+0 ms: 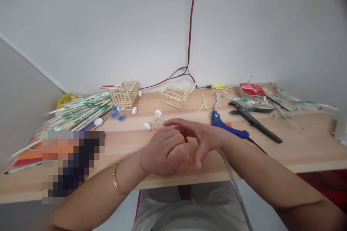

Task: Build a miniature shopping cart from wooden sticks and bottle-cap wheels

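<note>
My left hand point(169, 153), with a gold bangle at the wrist, is curled into a fist above the table's front part. Whatever its fingers may hold is hidden. My right hand point(202, 137) meets it from the right, fingers stretched over the fist and thumb apart, nothing visible in its grasp. Just beyond both hands lies a small frame of wooden sticks point(156, 118) with white wheels at its ends, partly covered by my right fingers. Behind it stands a stick basket point(175, 96). To the left is a stick cart point(125, 94) with white wheels.
Right of my hands lie a blue glue gun point(229, 127) and black cutters point(251, 119). A red-topped container point(252, 89) stands behind them among plastic wrappers. Blue wheels point(121, 117) and bundled wrapped chopsticks point(86, 110) are on the left. Loose sticks point(204, 101) lie mid-table.
</note>
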`<state>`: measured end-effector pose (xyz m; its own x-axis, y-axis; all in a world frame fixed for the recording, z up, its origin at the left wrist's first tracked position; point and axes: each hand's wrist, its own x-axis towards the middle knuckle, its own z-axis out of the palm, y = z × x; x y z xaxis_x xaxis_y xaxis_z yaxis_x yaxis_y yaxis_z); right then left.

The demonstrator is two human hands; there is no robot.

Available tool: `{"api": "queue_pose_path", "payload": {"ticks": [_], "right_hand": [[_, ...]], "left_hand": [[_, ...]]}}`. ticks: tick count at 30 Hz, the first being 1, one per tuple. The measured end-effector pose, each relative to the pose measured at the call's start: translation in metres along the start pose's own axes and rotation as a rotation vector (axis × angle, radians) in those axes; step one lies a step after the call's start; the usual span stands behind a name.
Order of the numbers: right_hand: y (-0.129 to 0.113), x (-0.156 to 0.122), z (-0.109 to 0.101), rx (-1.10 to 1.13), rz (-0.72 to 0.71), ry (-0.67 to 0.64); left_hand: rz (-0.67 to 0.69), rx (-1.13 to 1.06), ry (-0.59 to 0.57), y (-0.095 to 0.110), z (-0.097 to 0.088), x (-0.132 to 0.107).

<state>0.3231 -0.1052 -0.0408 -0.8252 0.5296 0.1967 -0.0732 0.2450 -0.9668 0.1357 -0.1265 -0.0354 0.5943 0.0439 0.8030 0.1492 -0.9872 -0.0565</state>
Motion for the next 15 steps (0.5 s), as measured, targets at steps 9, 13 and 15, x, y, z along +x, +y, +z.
{"api": "queue_pose_path", "payload": {"ticks": [9,13,15], "right_hand": [[-0.007,-0.005,-0.016,0.016,-0.055,0.409],[-0.005,-0.004,-0.017,-0.043,-0.027,0.575],[-0.002,-0.003,-0.019,-0.048,-0.042,0.625]], "left_hand": [[0.145,-0.072,-0.135,0.025,0.012,0.008],[0.164,-0.107,-0.274,0.02,0.015,0.006],[0.157,-0.139,-0.334,0.018,0.016,0.005]]}}
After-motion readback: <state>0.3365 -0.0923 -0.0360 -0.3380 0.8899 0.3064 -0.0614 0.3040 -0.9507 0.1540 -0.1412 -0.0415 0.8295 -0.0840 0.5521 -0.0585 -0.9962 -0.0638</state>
